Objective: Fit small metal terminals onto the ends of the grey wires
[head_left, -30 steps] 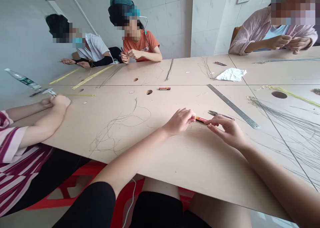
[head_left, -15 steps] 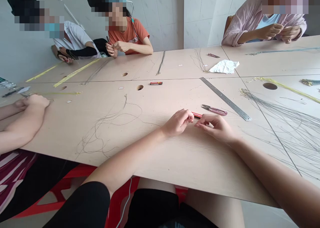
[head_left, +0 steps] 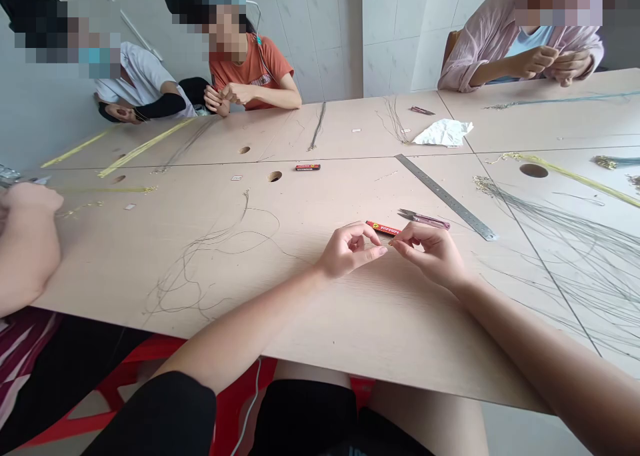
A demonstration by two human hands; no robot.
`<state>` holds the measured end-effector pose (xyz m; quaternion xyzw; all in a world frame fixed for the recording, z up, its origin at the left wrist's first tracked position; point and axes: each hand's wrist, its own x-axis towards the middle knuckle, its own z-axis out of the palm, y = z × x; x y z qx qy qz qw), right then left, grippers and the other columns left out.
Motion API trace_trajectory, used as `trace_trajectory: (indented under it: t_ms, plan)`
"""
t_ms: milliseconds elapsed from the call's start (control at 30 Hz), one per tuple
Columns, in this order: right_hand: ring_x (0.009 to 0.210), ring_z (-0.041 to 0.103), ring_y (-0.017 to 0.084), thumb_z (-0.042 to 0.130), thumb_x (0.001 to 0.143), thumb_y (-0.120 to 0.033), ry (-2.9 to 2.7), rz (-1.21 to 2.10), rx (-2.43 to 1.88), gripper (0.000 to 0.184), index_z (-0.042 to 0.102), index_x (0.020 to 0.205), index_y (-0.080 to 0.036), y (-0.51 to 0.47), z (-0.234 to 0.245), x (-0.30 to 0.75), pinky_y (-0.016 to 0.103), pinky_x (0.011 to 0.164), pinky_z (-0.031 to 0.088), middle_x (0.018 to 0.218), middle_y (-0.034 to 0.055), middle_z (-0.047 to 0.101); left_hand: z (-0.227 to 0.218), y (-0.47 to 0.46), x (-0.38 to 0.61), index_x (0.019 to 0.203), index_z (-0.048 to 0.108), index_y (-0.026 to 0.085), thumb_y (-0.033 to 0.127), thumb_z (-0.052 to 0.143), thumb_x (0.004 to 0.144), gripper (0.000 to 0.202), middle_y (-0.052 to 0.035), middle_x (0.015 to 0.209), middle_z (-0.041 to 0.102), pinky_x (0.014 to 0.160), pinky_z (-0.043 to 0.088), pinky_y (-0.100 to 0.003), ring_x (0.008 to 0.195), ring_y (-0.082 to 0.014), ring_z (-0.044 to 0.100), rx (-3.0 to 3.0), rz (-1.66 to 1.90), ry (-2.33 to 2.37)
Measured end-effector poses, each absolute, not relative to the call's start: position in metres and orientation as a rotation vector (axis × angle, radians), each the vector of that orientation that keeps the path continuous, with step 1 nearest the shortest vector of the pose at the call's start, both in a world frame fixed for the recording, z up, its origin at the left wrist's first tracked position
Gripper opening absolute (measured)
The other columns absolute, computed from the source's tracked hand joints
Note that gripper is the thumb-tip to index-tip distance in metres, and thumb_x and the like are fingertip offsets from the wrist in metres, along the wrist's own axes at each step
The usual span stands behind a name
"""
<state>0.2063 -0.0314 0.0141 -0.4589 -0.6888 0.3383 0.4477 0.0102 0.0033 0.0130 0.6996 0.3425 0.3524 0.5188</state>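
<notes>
My left hand and my right hand meet fingertip to fingertip low over the light wooden table. Both have their fingers curled into a pinch, and whatever is between them is too small to make out. A small red case lies on the table just beyond my fingertips. Pink-handled snips lie to the right of the case. A loose tangle of thin wire spreads over the table left of my left hand.
A steel ruler lies diagonally behind the snips. Many thin wires fan out at the right, by a round hole. A second red case and crumpled paper lie farther back. Other people work around the table; one person's hand is at the left.
The red case that sat between my fingertips now lies on the table beyond them. My hands have drawn closer together into a pinch. The view has shifted slightly.
</notes>
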Motion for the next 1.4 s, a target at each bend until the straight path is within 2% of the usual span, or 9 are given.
trace_trajectory:
  t_ms: [333, 533, 700, 800, 967, 1067, 1200, 1300, 1400]
  plan:
    - [0.059, 0.042, 0.011, 0.055, 0.086, -0.034, -1.773, 0.867, -1.169, 0.023, 0.061, 0.069, -0.019, -0.033, 0.017, 0.201, 0.027, 0.056, 0.034, 0.061, -0.0009, 0.049, 0.01, 0.003, 0.015, 0.069, 0.069, 0.016, 0.035, 0.072, 0.071, 0.019, -0.0009, 0.064, 0.057, 0.045, 0.024, -0.024, 0.049, -0.0066, 0.035, 1.622, 0.863, 0.917]
    - [0.059, 0.043, 0.012, 0.055, 0.086, -0.034, -1.797, 0.83, -1.2, 0.022, 0.062, 0.071, -0.02, -0.033, 0.019, 0.2, 0.027, 0.056, 0.035, 0.062, 0.0, 0.051, 0.008, 0.005, 0.014, 0.069, 0.069, 0.016, 0.034, 0.073, 0.071, 0.019, -0.0012, 0.062, 0.057, 0.046, 0.027, -0.023, 0.052, -0.0086, 0.042, 1.562, 0.86, 0.904]
    - [0.059, 0.046, 0.013, 0.055, 0.083, -0.025, -1.755, 0.618, -1.308, 0.017, 0.06, 0.069, -0.02, -0.028, 0.012, 0.203, 0.028, 0.058, 0.036, 0.062, -0.0002, 0.052, 0.01, 0.004, 0.014, 0.068, 0.068, 0.015, 0.035, 0.074, 0.069, 0.021, -0.0019, 0.062, 0.059, 0.049, 0.034, -0.023, 0.055, -0.0098, 0.047, 1.468, 0.872, 0.917]
    - [0.066, 0.053, 0.016, 0.053, 0.085, -0.024, -1.759, 0.396, -1.414, 0.015, 0.063, 0.075, -0.02, -0.022, 0.007, 0.204, 0.029, 0.062, 0.039, 0.072, 0.0031, 0.057, 0.013, 0.004, 0.015, 0.067, 0.068, 0.014, 0.035, 0.074, 0.069, 0.021, -0.0013, 0.062, 0.059, 0.051, 0.035, -0.023, 0.056, -0.0089, 0.046, 1.416, 0.877, 0.942]
    - [0.094, 0.058, 0.026, 0.049, 0.091, -0.029, -1.976, 0.158, -1.459, 0.023, 0.066, 0.105, -0.021, -0.013, 0.001, 0.198, 0.038, 0.079, 0.043, 0.104, 0.0118, 0.062, 0.014, 0.004, 0.017, 0.067, 0.068, 0.014, 0.036, 0.075, 0.067, 0.023, -0.0009, 0.061, 0.059, 0.052, 0.036, -0.022, 0.056, -0.0082, 0.046, 1.382, 0.899, 0.942]
    - [0.09, 0.057, 0.027, 0.045, 0.093, -0.025, -2.168, 0.139, -1.488, 0.022, 0.066, 0.097, -0.018, -0.011, -0.001, 0.194, 0.039, 0.079, 0.042, 0.101, 0.014, 0.062, 0.015, 0.004, 0.018, 0.066, 0.067, 0.014, 0.038, 0.077, 0.064, 0.025, -0.0014, 0.063, 0.061, 0.053, 0.037, -0.022, 0.057, -0.0083, 0.049, 1.346, 0.936, 0.92]
    - [0.08, 0.055, 0.025, 0.037, 0.093, -0.018, -2.186, 0.145, -1.557, 0.022, 0.058, 0.088, -0.016, -0.012, -0.005, 0.195, 0.036, 0.072, 0.041, 0.089, 0.0144, 0.061, 0.015, 0.003, 0.018, 0.068, 0.067, 0.015, 0.039, 0.079, 0.063, 0.028, 0.0023, 0.058, 0.055, 0.045, 0.029, -0.021, 0.047, -0.0041, 0.038, 1.299, 0.982, 0.942]
    - [0.082, 0.054, 0.025, 0.032, 0.093, -0.019, -2.045, 0.222, -1.498, 0.02, 0.051, 0.097, -0.018, -0.014, -0.005, 0.196, 0.035, 0.072, 0.041, 0.09, 0.0137, 0.06, 0.014, 0.003, 0.019, 0.071, 0.066, 0.015, 0.041, 0.079, 0.064, 0.03, 0.0064, 0.051, 0.045, 0.041, 0.022, -0.021, 0.042, -0.0027, 0.026, 1.27, 1.062, 1.003]
    - [0.083, 0.054, 0.023, 0.037, 0.09, -0.026, -1.82, 0.44, -1.435, 0.02, 0.047, 0.106, -0.02, -0.016, 0.001, 0.197, 0.036, 0.073, 0.043, 0.091, 0.01, 0.058, 0.014, 0.003, 0.02, 0.072, 0.065, 0.016, 0.042, 0.077, 0.066, 0.03, 0.0057, 0.056, 0.048, 0.041, 0.022, -0.021, 0.043, -0.0025, 0.026, 1.224, 1.234, 1.037]
